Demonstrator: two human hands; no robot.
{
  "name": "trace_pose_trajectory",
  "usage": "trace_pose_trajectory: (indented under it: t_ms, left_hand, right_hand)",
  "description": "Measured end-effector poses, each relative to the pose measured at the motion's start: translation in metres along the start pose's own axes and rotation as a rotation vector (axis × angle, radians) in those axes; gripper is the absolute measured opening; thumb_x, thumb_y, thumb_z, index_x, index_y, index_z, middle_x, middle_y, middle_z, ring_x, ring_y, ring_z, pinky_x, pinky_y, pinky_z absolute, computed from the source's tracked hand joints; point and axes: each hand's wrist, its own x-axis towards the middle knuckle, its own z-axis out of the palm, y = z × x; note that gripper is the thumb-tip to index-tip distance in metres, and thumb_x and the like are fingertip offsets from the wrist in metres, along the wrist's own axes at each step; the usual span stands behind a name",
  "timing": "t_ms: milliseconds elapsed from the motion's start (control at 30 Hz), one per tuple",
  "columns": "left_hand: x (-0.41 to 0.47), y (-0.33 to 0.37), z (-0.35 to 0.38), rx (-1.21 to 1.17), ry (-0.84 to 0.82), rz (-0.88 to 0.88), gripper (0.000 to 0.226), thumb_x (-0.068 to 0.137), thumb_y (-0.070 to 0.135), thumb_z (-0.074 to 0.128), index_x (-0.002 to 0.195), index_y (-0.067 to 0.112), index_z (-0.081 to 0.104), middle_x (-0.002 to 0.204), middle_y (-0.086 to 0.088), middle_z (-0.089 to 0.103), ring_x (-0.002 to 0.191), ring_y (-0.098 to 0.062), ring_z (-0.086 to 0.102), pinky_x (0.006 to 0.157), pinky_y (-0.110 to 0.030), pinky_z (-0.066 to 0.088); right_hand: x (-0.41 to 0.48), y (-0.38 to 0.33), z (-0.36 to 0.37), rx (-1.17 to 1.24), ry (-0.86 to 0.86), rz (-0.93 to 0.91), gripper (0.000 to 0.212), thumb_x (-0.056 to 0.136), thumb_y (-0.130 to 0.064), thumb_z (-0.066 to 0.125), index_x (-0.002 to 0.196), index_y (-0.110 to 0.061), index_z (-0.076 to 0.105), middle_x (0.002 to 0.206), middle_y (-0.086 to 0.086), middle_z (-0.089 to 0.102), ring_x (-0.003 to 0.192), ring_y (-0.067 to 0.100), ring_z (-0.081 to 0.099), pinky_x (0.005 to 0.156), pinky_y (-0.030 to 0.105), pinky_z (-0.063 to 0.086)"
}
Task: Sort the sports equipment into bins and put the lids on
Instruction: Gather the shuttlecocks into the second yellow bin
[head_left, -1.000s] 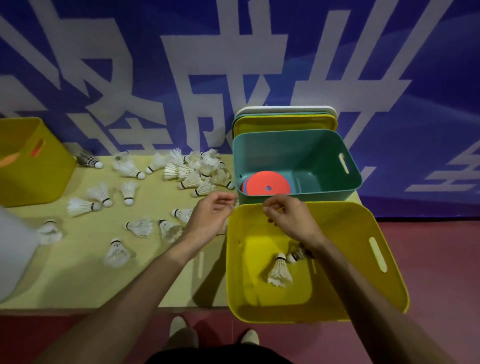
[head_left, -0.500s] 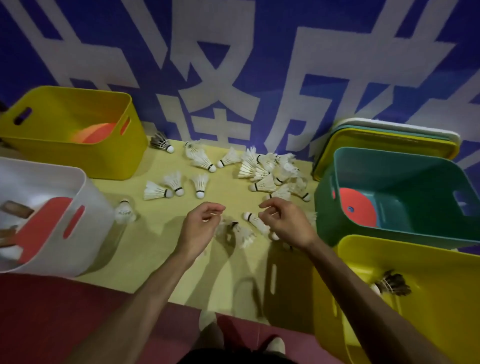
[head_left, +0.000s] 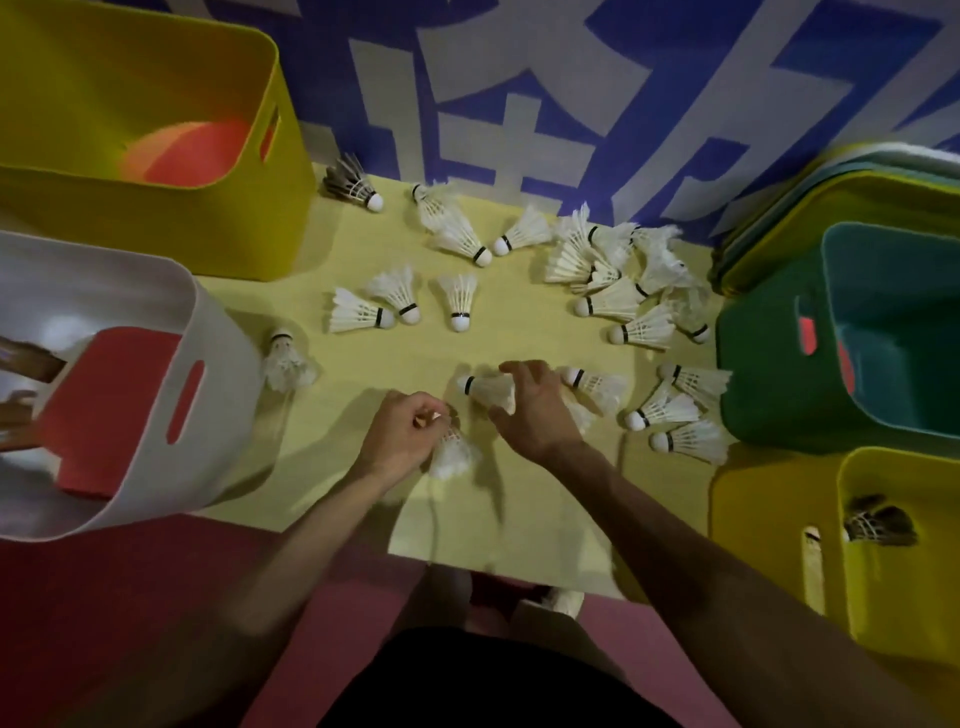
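Both hands are back from the yellow bin (head_left: 753, 519) to the counter (head_left: 389, 364): left hand (head_left: 405, 439) pinches a shuttlecock (head_left: 453, 458), right hand (head_left: 535, 415) curls round a second shuttlecock (head_left: 485, 389); next pair looks bin-bound, plenty left

A blue wall (head_left: 649, 78) with large white characters stands behind a pale yellow table (head_left: 519, 338) on a reddish floor (head_left: 104, 623).

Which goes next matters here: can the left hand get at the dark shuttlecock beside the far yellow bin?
Probably yes, once freed: the left hand pinches a white shuttlecock now. The dark shuttlecock lies uncovered on the table beside the yellow bin.
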Motion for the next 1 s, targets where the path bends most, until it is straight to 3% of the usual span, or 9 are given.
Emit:
trace_pose_trajectory:
  t_ms: [100,233,367,500,633,800,1000]
  left_hand:
    - [0.003,-0.010,0.013,0.062,-0.010,-0.079,0.019,0.078,0.039,0.067,0.071,0.023,0.060,0.094,-0.010,0.061,0.069,-0.006,0.058,0.070,-0.024,0.050]
    - [-0.009,-0.012,0.026,0.121,0.013,-0.137,0.050,0.069,0.044,0.077,0.104,0.020,0.050,0.104,0.002,0.046,0.083,-0.018,0.055,0.068,-0.033,0.045]
    - [-0.013,-0.014,0.031,0.105,-0.035,-0.192,0.065,0.065,0.049,0.078,0.114,0.022,0.044,0.098,0.001,0.062,0.085,-0.021,0.063,0.066,-0.032,0.048]
    - [-0.015,-0.016,0.032,0.082,-0.027,-0.246,0.062,0.065,0.046,0.078,0.116,0.019,0.054,0.101,0.001,0.068,0.089,-0.020,0.064,0.071,-0.030,0.051]
    - [-0.019,-0.011,0.026,0.002,0.043,-0.181,0.040,0.070,0.032,0.080,0.103,0.016,0.062,0.098,0.001,0.067,0.080,-0.013,0.062,0.056,-0.023,0.041]
    - [-0.031,0.003,0.018,-0.186,0.153,-0.155,0.037,0.074,0.028,0.078,0.106,0.020,0.061,0.100,0.004,0.066,0.083,-0.007,0.061,0.067,-0.022,0.046]
    - [-0.054,0.045,0.031,-0.309,0.265,-0.045,0.029,0.081,0.031,0.071,0.107,0.027,0.060,0.111,0.002,0.062,0.092,-0.005,0.059,0.070,-0.017,0.042]
  right_hand:
    - [0.007,-0.003,0.016,-0.167,0.042,-0.038,0.062,0.085,-0.023,0.060,0.140,-0.010,0.035,0.146,0.015,0.027,0.136,0.030,0.024,0.109,0.040,0.031]
    - [0.010,-0.005,0.031,-0.247,-0.005,0.029,0.059,0.088,-0.022,0.055,0.141,-0.012,0.032,0.141,0.014,0.034,0.131,0.030,0.030,0.108,0.039,0.030]
    - [0.007,-0.003,0.037,-0.276,-0.005,0.089,0.054,0.089,-0.023,0.055,0.138,-0.015,0.035,0.135,0.012,0.040,0.125,0.031,0.035,0.105,0.042,0.032]
    - [0.003,-0.003,0.032,-0.180,0.028,0.111,0.054,0.086,-0.030,0.059,0.134,-0.015,0.040,0.131,0.010,0.041,0.125,0.031,0.037,0.105,0.042,0.032]
    - [-0.004,-0.001,0.018,0.010,0.059,0.076,0.053,0.085,-0.029,0.063,0.132,-0.011,0.045,0.129,0.013,0.043,0.115,0.031,0.049,0.099,0.040,0.042]
    - [-0.022,0.001,-0.010,0.208,0.062,0.025,0.054,0.082,-0.030,0.070,0.128,-0.010,0.050,0.124,0.012,0.046,0.111,0.024,0.050,0.086,0.021,0.037]
    - [-0.052,0.019,-0.065,0.444,0.160,-0.036,0.041,0.078,-0.033,0.074,0.113,-0.015,0.062,0.110,0.005,0.057,0.097,0.018,0.056,0.082,0.026,0.044]
